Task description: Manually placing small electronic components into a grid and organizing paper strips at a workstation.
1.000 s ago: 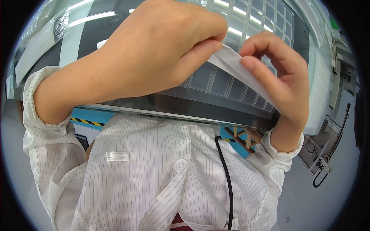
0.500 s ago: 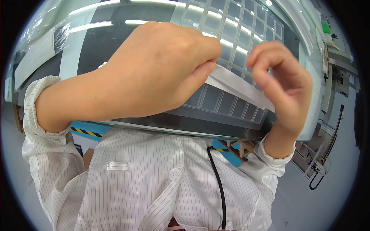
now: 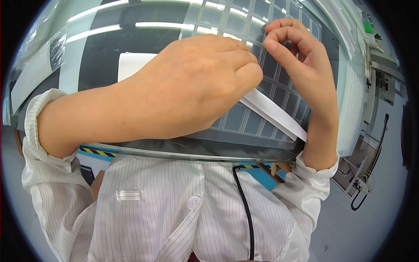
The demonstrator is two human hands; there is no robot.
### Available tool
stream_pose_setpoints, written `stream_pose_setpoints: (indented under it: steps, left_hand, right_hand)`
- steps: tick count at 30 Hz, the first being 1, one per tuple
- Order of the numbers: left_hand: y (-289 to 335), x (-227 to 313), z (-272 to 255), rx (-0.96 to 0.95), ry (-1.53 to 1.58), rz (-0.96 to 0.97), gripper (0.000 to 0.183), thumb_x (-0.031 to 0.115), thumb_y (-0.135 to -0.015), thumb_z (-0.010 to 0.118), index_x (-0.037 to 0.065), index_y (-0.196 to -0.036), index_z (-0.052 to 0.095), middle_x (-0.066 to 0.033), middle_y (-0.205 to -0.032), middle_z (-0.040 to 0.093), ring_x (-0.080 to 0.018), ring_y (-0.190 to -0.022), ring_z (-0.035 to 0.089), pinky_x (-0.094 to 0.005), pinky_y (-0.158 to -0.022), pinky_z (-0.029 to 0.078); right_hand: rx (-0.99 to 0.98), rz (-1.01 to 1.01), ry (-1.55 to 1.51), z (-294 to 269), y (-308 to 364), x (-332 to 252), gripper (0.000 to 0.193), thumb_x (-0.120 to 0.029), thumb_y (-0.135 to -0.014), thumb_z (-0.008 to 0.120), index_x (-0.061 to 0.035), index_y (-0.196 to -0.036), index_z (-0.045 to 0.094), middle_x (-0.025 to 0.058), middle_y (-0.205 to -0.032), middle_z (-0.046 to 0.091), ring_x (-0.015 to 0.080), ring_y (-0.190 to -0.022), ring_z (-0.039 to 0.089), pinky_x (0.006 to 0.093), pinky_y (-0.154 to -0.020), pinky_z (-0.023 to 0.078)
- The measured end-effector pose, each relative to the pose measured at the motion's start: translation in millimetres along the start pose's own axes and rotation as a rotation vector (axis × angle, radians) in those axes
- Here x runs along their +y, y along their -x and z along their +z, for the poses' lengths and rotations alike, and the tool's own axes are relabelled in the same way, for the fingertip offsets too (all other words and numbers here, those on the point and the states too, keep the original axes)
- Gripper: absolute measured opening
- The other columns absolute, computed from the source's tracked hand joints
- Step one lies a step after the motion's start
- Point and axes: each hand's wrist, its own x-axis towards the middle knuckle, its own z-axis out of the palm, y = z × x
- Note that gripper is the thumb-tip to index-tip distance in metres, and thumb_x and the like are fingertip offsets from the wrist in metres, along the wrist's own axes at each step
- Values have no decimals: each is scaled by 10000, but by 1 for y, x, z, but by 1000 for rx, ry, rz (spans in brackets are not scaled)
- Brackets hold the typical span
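My left hand (image 3: 205,83) is closed, knuckles up, over the clear tray. From under its fingers runs a long, folded white paper strip (image 3: 277,114), slanting down to the right toward my right wrist. The hand hides the strip's other end. Above the tray's right part, my right hand (image 3: 301,56) has its thumb and forefinger brought together and the other fingers curled; anything between the tips is too small to make out. Beneath both hands lies the clear plastic tray (image 3: 269,65), divided into rectangular compartments. A white paper piece (image 3: 133,64) shows behind my left forearm.
The tray lies on a dark, glossy tabletop (image 3: 104,56) that reflects ceiling lights. Clear plastic film and a white sheet (image 3: 32,83) lie at the left. The table's front edge (image 3: 174,156) runs close to my body. Metal equipment (image 3: 360,187) stands beyond the right side.
My right hand has moved up and away from the strip, its fingers drawing together. My left hand has shifted slightly right and down. More of the white paper behind my left forearm now shows.
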Motion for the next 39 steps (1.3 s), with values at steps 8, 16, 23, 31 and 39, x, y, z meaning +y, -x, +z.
stream_pose_setpoints:
  steps: [8, 16, 23, 31, 39]
  left_hand:
    - [2, -3, 5, 32, -21, 17, 195, -12, -803, 717, -15, -952, 591, -174, -1162, 703, -349, -1081, 686, -424, -902, 571]
    - [5, -3, 5, 41, -32, 20, 201, -5, -814, 719, -18, -974, 598, -178, -1169, 703, -353, -1069, 688, -420, -897, 571]
    - [5, -1, 4, 6, -39, 6, 192, 0, -821, 718, -9, -970, 597, -176, -1164, 704, -347, -1079, 688, -423, -899, 570]
    - [7, -3, 6, 26, -36, 12, 172, 13, -839, 712, -3, -959, 588, -152, -1156, 707, -339, -1103, 681, -424, -900, 562]
    - [8, -2, 6, 14, -15, 3, 189, 15, -820, 723, 6, -937, 574, -152, -1164, 704, -340, -1110, 676, -428, -898, 560]
  right_hand:
    - [21, -22, 34, 5, 0, 4, 107, -131, -943, 708, -27, -959, 683, -12, -1170, 615, 46, -880, 487, 205, -763, 372]
    - [45, -43, 144, 8, -1, 3, 118, -140, -910, 748, -38, -946, 702, -23, -1148, 634, 44, -829, 500, 206, -702, 358]
    - [21, -120, 298, 11, -5, -15, 128, -140, -915, 747, -25, -958, 711, -8, -1164, 637, 49, -863, 524, 205, -730, 380]
    - [28, -109, -37, 10, 1, 6, 131, -137, -954, 708, -9, -980, 700, 1, -1166, 629, 56, -885, 523, 203, -769, 401]
    - [0, -99, 53, 12, -1, 6, 141, -144, -991, 664, -4, -995, 675, 13, -1147, 615, 71, -900, 517, 206, -795, 411]
